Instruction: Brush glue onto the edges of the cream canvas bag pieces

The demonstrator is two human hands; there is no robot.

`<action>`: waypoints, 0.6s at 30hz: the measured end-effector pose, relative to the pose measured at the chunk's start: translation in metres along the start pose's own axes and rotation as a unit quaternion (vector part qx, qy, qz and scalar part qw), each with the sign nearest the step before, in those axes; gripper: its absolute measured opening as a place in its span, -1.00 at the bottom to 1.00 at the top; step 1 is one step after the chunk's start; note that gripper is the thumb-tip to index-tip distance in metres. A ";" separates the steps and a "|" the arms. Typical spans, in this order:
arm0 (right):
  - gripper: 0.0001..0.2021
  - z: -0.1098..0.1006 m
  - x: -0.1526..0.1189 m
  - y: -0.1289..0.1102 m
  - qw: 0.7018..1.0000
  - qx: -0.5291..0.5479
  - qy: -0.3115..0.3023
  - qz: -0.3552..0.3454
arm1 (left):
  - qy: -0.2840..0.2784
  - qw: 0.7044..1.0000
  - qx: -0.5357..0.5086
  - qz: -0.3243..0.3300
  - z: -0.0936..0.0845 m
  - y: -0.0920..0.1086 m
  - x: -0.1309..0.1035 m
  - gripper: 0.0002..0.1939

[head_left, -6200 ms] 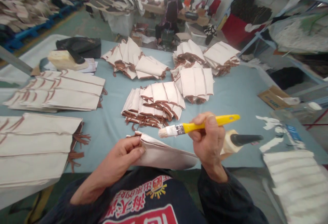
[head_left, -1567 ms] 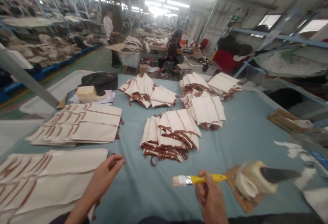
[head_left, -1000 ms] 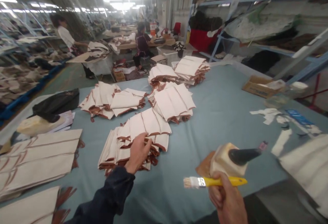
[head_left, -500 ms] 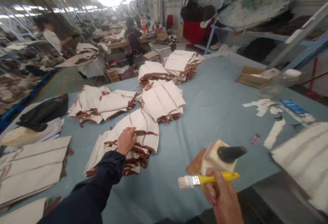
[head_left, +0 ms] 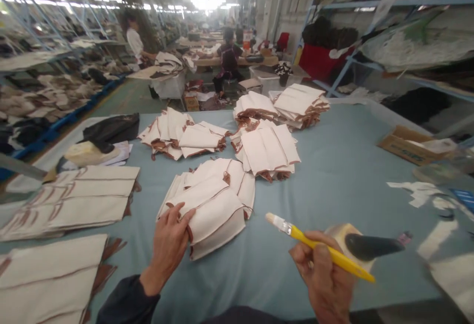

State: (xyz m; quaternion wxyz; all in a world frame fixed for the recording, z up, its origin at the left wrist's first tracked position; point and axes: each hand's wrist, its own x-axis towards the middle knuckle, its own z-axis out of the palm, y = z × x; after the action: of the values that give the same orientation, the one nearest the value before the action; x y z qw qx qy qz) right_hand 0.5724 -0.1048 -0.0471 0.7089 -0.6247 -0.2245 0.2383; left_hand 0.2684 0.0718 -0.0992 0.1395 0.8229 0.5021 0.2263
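My left hand is closed on the near left edge of a cream fabric piece with brown edging, which lies tilted over a stack of similar pieces. In my right hand is a brush with a yellow handle and pale bristles pointing left, held above the blue-green table covering. Just behind the right hand sits a cream container with a black spout-like part.
More fabric stacks lie at the left, the near left and beyond the middle. A cardboard box and white strips are on the right. Two people are in the background.
The view has turned left. My left hand has drawn a fabric piece towards me, off the stack's far part. The brush has tilted, its bristles now higher than its handle end.
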 end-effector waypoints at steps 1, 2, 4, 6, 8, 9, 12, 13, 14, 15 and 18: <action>-0.65 0.010 -0.004 -0.002 1.000 -0.011 -0.010 -0.020 | 0.009 0.999 -0.007 -0.034 -0.002 -0.005 -0.006 -0.51; -0.66 0.019 -0.008 -0.005 0.999 -0.020 -0.025 -0.037 | 0.014 0.997 -0.018 -0.067 -0.001 -0.012 -0.010 -0.47; -0.64 0.038 -0.015 -0.012 0.996 -0.034 -0.058 -0.056 | 0.019 0.989 -0.053 -0.138 0.005 -0.027 -0.015 -0.41; -0.62 0.052 -0.022 -0.017 0.994 -0.035 -0.080 -0.063 | 0.020 0.972 -0.104 -0.212 0.017 -0.043 -0.016 -0.48; -0.61 0.061 -0.030 -0.018 0.993 -0.028 -0.098 -0.058 | 0.013 0.948 -0.166 -0.272 0.034 -0.057 -0.015 -0.65; -0.62 0.062 -0.033 -0.016 0.993 -0.025 -0.107 -0.051 | 0.007 0.936 -0.197 -0.292 0.042 -0.062 -0.015 -0.69; -0.61 0.055 -0.039 -0.005 0.992 -0.027 -0.120 -0.022 | -0.001 0.908 -0.263 -0.327 0.059 -0.072 -0.012 -0.70; -0.60 0.049 -0.040 0.000 0.993 -0.028 -0.117 -0.013 | 0.003 0.902 -0.274 -0.333 0.062 -0.074 -0.010 -0.70; -0.58 0.043 -0.040 0.006 0.994 -0.030 -0.106 -0.006 | 0.010 0.898 -0.281 -0.338 0.063 -0.076 -0.008 -0.69; -0.57 0.037 -0.039 0.011 0.995 -0.032 -0.094 -0.001 | 0.017 0.896 -0.285 -0.339 0.062 -0.078 -0.005 -0.69; -0.52 0.020 -0.035 0.024 0.997 -0.029 -0.077 0.014 | 0.038 0.895 -0.295 -0.334 0.059 -0.079 -0.001 -0.67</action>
State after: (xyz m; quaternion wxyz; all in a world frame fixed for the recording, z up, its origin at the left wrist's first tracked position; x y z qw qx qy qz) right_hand 0.5306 -0.1083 -0.0691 0.6679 -0.6280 -0.2761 0.2888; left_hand 0.2378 0.1071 -0.1861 0.4238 0.5192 0.6624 0.3349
